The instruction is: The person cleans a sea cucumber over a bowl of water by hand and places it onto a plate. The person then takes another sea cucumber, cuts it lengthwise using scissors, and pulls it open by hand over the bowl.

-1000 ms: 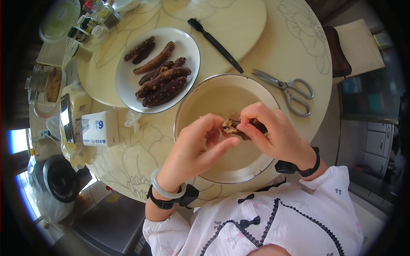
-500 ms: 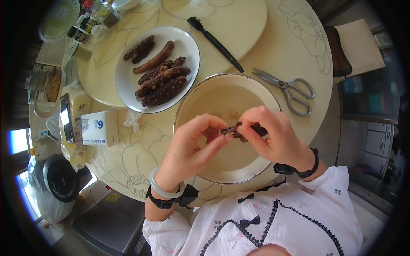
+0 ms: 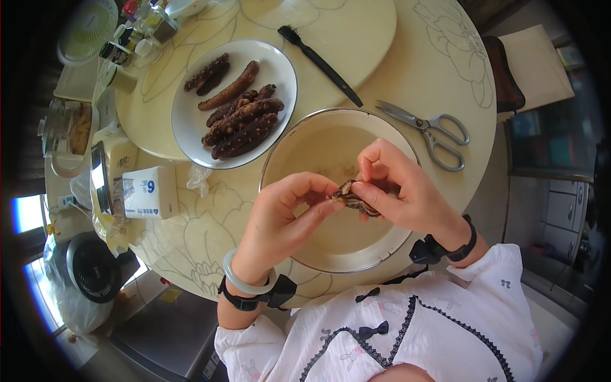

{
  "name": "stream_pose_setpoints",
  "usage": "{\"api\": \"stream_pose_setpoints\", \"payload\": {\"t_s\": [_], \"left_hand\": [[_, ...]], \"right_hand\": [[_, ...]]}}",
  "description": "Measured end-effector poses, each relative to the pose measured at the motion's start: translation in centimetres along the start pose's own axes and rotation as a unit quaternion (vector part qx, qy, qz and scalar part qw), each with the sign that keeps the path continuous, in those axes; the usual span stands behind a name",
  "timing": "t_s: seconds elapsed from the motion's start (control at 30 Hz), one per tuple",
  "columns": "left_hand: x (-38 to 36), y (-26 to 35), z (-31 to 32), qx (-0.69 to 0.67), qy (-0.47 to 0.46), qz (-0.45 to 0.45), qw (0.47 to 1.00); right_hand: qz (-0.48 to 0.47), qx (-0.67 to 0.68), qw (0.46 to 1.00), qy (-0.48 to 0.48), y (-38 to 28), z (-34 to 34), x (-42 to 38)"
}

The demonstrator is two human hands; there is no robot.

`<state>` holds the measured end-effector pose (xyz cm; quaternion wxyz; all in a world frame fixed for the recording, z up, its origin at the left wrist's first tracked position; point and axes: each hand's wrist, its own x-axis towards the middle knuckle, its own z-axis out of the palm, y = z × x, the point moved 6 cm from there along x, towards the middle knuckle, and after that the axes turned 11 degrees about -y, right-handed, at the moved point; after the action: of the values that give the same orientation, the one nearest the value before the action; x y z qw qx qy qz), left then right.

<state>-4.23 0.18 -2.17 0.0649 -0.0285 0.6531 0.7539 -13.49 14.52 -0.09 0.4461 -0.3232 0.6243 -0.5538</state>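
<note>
A dark, wrinkled sea cucumber piece (image 3: 360, 200) is held over a wide white basin (image 3: 299, 137) of cloudy water. My left hand (image 3: 296, 213) pinches its left end between thumb and fingertips. On its right side my right hand (image 3: 394, 191) grips it, thumb on top; part of the piece is hidden behind those fingers. Pale inner folds show along the piece. Several whole brown sea cucumbers (image 3: 245, 118) lie on a white plate (image 3: 183, 130) left of the basin's far side.
Metal scissors (image 3: 425, 127) lie right of the basin, and a black brush (image 3: 321, 67) lies beyond it. A tissue pack (image 3: 149, 192) and a crumpled plastic bit (image 3: 198, 179) are at the left. Small jars (image 3: 130, 37) stand at the far left of the round table (image 3: 191, 248).
My right hand's fingers have lifted and spread somewhat, with the thumb now on the piece. The piece has turned, showing more of its pale folds. My left hand has barely moved.
</note>
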Motion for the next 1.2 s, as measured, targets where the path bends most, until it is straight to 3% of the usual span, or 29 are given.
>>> {"api": "stream_pose_setpoints", "payload": {"t_s": [0.2, 0.3, 0.33, 0.37, 0.5, 0.57, 0.67, 0.7, 0.77, 0.8, 0.9, 0.93, 1.0, 1.03, 1.1, 1.2], "left_hand": [[0.0, -0.1, 0.1, 0.005, 0.001, 0.001, 1.000], [0.2, 0.3, 0.3, 0.116, 0.016, 0.003, 0.993], [0.3, 0.9, 0.7, 0.259, 0.036, 0.047, 0.964], [0.3, 1.6, 1.2, 0.397, 0.055, 0.090, 0.912], [0.3, 1.4, 1.9, 0.489, 0.068, 0.084, 0.865], [0.3, 0.4, 2.2, 0.567, 0.031, -0.008, 0.823], [0.4, 0.2, 2.5, 0.598, -0.023, -0.059, 0.799], [0.4, 0.1, 2.5, 0.597, -0.024, -0.059, 0.800], [0.4, 1.5, 2.4, 0.529, 0.053, 0.069, 0.844], [0.4, 1.5, 2.2, 0.528, 0.051, 0.067, 0.845], [0.7, 2.1, 1.2, 0.359, 0.003, 0.113, 0.926], [0.8, 2.4, 1.2, 0.359, 0.000, 0.111, 0.927], [1.0, 1.6, 0.9, 0.212, -0.035, 0.011, 0.977], [1.1, 1.5, 0.6, 0.213, -0.037, 0.007, 0.976], [1.2, 1.2, 0.0, 0.087, -0.039, 0.005, 0.995], [1.2, 1.9, -0.2, 0.087, -0.036, 0.002, 0.995]], "right_hand": [[0.023, 0.069, 0.997, -0.025, 0.1, 0.2, 0.0], [-0.031, -0.049, 0.998, 0.026, 0.4, -0.2, 0.2], [-0.106, -0.237, 0.964, 0.064, -0.5, -0.3, 0.1], [-0.177, -0.414, 0.887, 0.100, -1.5, 0.2, -0.2], [-0.115, -0.547, 0.826, 0.074, -0.8, 0.7, 0.1], [-0.080, -0.605, 0.788, 0.074, -0.2, 0.6, 0.4], [-0.078, -0.634, 0.768, 0.031, -0.1, 0.9, 0.3], [-0.077, -0.634, 0.769, 0.031, -0.1, 1.0, 0.3], [-0.155, -0.543, 0.823, 0.066, -1.2, 0.9, 0.0], [-0.152, -0.542, 0.824, 0.065, -1.5, 0.8, 0.0], [-0.175, -0.509, 0.839, 0.079, -3.0, 0.2, -0.3], [-0.176, -0.487, 0.853, 0.064, -3.3, 0.3, -0.2], [-0.177, -0.462, 0.867, 0.050, -3.7, 0.2, -0.1], [-0.172, -0.435, 0.883, 0.049, -3.8, 0.1, 0.0], [-0.166, -0.401, 0.900, 0.049, -3.5, 0.2, 0.2], [-0.151, -0.286, 0.945, 0.042, -3.0, -0.4, 0.5]]}}
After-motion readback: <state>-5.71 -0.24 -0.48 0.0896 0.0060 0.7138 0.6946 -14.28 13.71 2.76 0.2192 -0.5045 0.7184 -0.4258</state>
